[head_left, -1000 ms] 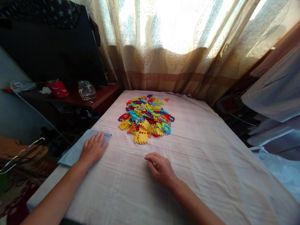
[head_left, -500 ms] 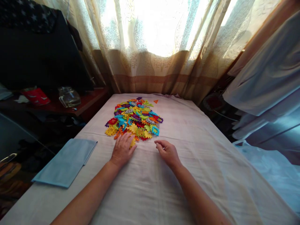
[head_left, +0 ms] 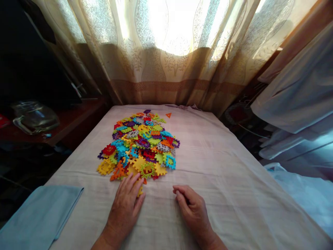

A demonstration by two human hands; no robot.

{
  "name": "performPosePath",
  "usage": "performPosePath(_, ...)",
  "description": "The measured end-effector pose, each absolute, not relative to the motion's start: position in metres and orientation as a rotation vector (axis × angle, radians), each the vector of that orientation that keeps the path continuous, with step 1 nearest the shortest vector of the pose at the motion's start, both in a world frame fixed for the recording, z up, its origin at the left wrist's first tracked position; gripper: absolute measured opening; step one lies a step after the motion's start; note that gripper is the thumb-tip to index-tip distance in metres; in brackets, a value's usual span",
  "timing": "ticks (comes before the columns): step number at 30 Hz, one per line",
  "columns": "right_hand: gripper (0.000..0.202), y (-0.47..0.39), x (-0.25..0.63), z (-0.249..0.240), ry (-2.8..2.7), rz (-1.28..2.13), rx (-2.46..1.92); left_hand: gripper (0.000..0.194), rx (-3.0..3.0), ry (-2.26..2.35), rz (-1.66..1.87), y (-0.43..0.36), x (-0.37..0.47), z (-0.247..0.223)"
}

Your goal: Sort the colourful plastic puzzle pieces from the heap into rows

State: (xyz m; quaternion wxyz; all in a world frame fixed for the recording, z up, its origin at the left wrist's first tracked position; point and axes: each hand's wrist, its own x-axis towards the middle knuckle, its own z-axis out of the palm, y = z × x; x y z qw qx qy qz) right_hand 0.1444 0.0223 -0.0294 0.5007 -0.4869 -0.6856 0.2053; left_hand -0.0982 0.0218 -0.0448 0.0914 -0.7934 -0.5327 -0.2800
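A heap of colourful notched plastic pieces point(head_left: 145, 139) lies on the pale cloth, left of the middle. My left hand point(head_left: 125, 201) rests palm down at the near edge of the heap, fingers stretched out over a yellow piece point(head_left: 139, 191) that shows partly beside the thumb. To the right, apart from the heap, my right hand point(head_left: 191, 208) lies on the cloth with fingers curled in; whether anything is inside them cannot be seen. One orange triangular piece point(head_left: 169, 115) sits alone behind the heap.
A folded light blue cloth point(head_left: 41, 211) is at the front left of the covered table point(head_left: 234, 194). On a dark red surface at the left stands a glass jug point(head_left: 36, 116). Curtains point(head_left: 171, 69) hang behind, and white clothes point(head_left: 296, 86) hang at the right.
The view has moved closer and lower, so the heap and both hands look larger. My hands keep about the same places and poses beside the heap.
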Motion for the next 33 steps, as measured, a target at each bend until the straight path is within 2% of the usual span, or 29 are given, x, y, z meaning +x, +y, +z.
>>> performPosePath(18,0.024,0.021,0.135,-0.031,-1.727,0.381,-1.234,0.031,-2.361,-1.579,-0.917,0.020,-0.097,-0.042)
performPosePath(22,0.030,0.045,0.107,-0.016,-1.824,0.212,-1.271,0.030,-2.353,-1.620,-0.979,0.022,-0.097,-0.043)
performPosePath(27,0.050,0.084,0.072,-0.012,-2.005,0.096,-1.434,0.029,-2.368,-1.637,-1.027,0.021,-0.096,-0.044)
performPosePath(29,0.044,0.089,0.065,-0.018,-2.052,0.070,-1.430,0.029,-2.369,-1.650,-1.039,0.021,-0.095,-0.044)
performPosePath(33,0.019,0.083,0.066,-0.027,-2.031,0.012,-1.334,0.026,-2.367,-1.677,-1.036,0.019,-0.094,-0.043)
